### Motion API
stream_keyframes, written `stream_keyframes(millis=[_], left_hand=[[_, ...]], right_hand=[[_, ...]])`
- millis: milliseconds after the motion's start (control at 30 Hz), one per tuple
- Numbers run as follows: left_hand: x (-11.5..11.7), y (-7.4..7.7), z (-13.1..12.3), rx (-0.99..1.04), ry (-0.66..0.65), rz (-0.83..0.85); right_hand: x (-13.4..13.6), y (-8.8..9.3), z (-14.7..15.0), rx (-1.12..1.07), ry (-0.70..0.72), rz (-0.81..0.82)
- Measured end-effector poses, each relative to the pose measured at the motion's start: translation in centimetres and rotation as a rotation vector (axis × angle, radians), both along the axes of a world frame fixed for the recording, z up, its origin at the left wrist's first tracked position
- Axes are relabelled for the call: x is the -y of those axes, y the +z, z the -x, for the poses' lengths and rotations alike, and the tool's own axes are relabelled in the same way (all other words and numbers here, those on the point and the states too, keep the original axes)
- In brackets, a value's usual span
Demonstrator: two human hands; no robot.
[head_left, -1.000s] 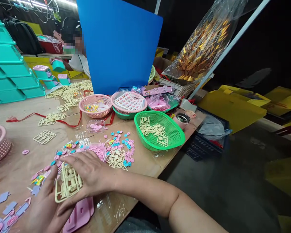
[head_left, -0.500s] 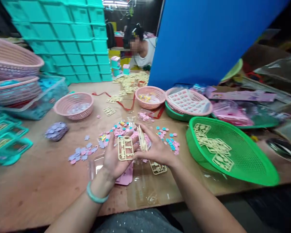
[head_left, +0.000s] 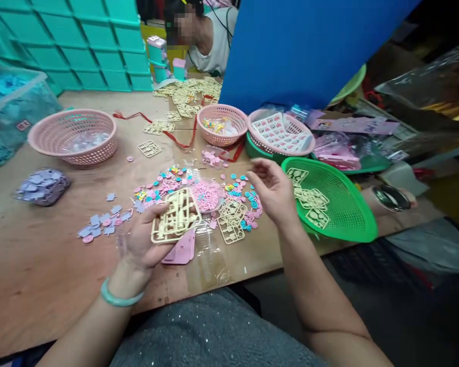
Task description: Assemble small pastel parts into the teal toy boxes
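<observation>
Left hand [head_left: 142,239] grasps a stack of cream part frames [head_left: 178,216]; right hand [head_left: 274,193] is released and loosely curled above the bench [head_left: 61,285]. Green basket [head_left: 350,216], just beside the right forearm, contains several frames [head_left: 314,199]. Large frame pile [head_left: 189,90] lies at the far side; smaller frame cluster [head_left: 231,224] lies between the hands. Work appears partway: held frames appear filled and not yet set down, while pink and blue discs [head_left: 254,205] lie loose and mixed

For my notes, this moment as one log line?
left hand: holds cream rectangular plastic frames | right hand: open, near green oval plastic basket
</observation>
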State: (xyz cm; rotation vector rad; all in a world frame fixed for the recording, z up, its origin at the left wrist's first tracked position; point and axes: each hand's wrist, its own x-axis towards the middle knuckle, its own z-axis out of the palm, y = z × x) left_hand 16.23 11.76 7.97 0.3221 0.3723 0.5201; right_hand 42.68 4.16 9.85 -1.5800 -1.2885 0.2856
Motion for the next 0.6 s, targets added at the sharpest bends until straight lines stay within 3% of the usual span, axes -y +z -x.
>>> stream_keyframes(millis=[33, 100, 200, 300, 467, 600], left_hand=[[0.0, -0.2, 0.3, 0.031, 0.023, 0.006], [0.4, -0.3, 0.6, 0.090, 0.067, 0.002], [1.3, -0.2, 0.4, 0.160, 0.078, -0.018], [2.5, -0.3, -0.5, 0.130, 0.027, -0.017], [5.1, -1.7, -2.0, -0.026, -0.097, 0.090], [6.5, -2.7, -2.1, -0.099, -0.070, 0.195]], right_hand=[[1.2, -0.6, -1.0, 0.027, -0.096, 0.046], [3.9, -2.4, -1.4, 0.149, -0.151, 0.179], [7.3, -6.1, 1.1, 0.385, -0.116, 0.316], [8.7, -8.9, 4.2, 0.591, -0.240, 0.398], [8.3, -9.7, 5.5, 0.588, -0.262, 0.451], [7.9, -9.7, 5.3, 0.557, -0.231, 0.421]])
